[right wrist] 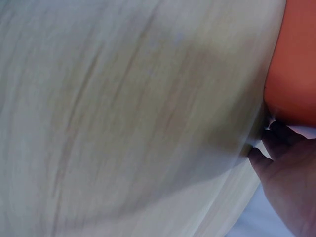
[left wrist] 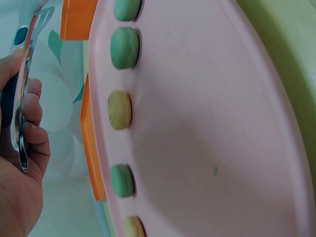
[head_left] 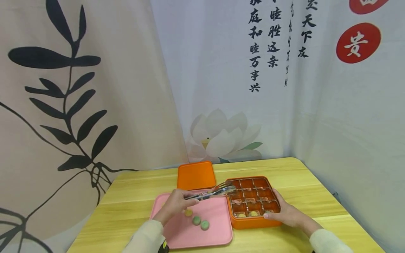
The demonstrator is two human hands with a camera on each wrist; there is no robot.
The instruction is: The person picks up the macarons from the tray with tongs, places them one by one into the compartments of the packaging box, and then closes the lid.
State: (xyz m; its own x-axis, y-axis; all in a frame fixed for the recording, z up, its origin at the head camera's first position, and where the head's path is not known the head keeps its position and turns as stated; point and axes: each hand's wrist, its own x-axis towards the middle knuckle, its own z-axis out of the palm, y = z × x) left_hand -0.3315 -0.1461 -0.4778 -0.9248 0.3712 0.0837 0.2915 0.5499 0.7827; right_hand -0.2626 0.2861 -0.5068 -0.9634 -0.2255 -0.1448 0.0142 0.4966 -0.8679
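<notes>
My left hand [head_left: 177,203] grips metal tongs [head_left: 209,194] with dark handle grips. The tongs point right, and their tips are over the left part of an orange box [head_left: 250,223] with a clear divided insert. Whether the tips hold anything, I cannot tell. Two front compartments hold yellowish pieces [head_left: 254,213]. My right hand [head_left: 289,212] holds the box at its right side, thumb on the front rim. Below the left hand, a pink tray [head_left: 196,241] bears green macarons [head_left: 205,225] and a yellow macaron [head_left: 188,212]; the left wrist view shows several in a row [left wrist: 124,48].
Behind the tray lies a flat orange lid [head_left: 196,175]. Tray, box and lid all rest on a wood-grain table [head_left: 126,196]. Printed fabric [head_left: 133,88] hangs behind the table's back edge and along its right side.
</notes>
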